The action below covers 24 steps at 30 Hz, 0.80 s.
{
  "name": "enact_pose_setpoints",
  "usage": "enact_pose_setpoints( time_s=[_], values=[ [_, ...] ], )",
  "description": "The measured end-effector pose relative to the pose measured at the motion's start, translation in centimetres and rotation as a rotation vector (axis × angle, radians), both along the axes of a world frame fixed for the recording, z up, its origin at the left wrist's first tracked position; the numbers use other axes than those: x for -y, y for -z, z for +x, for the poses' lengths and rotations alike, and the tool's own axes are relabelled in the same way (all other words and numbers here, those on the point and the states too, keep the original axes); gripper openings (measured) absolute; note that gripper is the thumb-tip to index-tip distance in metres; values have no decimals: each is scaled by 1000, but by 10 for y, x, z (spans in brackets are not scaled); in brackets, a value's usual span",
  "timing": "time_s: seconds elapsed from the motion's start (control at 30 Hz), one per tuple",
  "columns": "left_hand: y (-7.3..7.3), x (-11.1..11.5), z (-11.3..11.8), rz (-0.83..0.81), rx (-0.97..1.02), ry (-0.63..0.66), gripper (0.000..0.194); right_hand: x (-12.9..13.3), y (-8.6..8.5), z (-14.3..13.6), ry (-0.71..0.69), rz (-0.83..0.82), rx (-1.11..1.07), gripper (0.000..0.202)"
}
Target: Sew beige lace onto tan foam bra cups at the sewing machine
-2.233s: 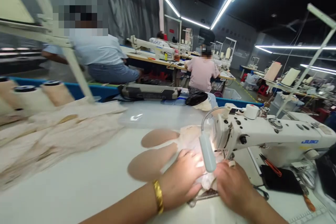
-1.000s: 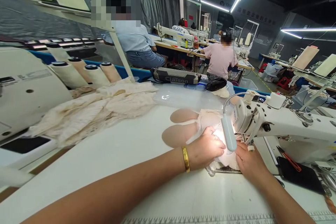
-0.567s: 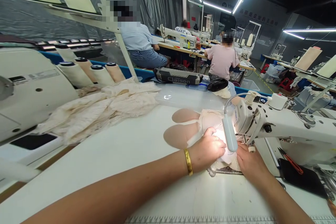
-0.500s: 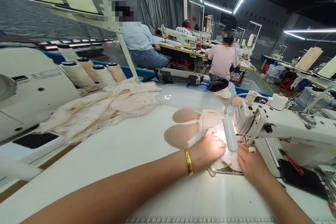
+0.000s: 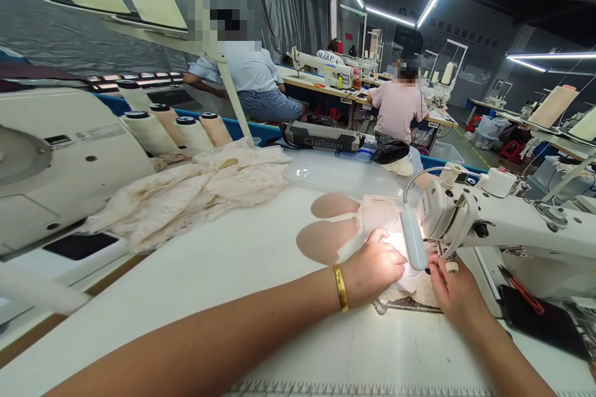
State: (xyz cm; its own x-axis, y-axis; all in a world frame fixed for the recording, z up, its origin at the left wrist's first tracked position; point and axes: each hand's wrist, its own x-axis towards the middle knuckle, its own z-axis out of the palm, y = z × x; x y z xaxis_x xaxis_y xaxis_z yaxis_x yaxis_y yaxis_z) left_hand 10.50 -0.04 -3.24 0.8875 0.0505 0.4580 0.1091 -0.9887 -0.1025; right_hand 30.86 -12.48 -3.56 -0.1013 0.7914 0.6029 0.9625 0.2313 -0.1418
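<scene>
Fabric lies under the sewing machine at right, pressed flat by left hand and right hand, neither clenched; two pads lie just left, four thread cones far left.

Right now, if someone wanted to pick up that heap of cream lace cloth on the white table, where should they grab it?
Probably at the near loose edge of the lace cloth, coming from the front. It lies crumpled and soft, with thread cones crowding its far side and the bare table open before it.
</scene>
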Motion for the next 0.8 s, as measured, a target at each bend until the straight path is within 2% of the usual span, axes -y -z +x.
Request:
enact_pose_setpoints(
  time_s=[0.23, 0.47, 0.57, 0.7, 0.8],
  values=[
    [2, 3, -1, -4, -2, -7, 14, 1, -5, -2, -13, -2, 12, 25],
    [-3, 2, -2, -16, -22, -17, 14, 3, 0, -1, -18, -4, 1, 21],
    [-5, 6, -3, -36, -48, -52, 14, 7, -2, -2, -50, -109, 17, 22],
    [-2, 22, -8, -68, -60, -40, 13, 12, -9, -3, -188, -309, 41, 27],
    [1, 32, -10, -53, -56, -17, 13, 13, -12, -4, -248, -330, 38, 27]
  ],
)
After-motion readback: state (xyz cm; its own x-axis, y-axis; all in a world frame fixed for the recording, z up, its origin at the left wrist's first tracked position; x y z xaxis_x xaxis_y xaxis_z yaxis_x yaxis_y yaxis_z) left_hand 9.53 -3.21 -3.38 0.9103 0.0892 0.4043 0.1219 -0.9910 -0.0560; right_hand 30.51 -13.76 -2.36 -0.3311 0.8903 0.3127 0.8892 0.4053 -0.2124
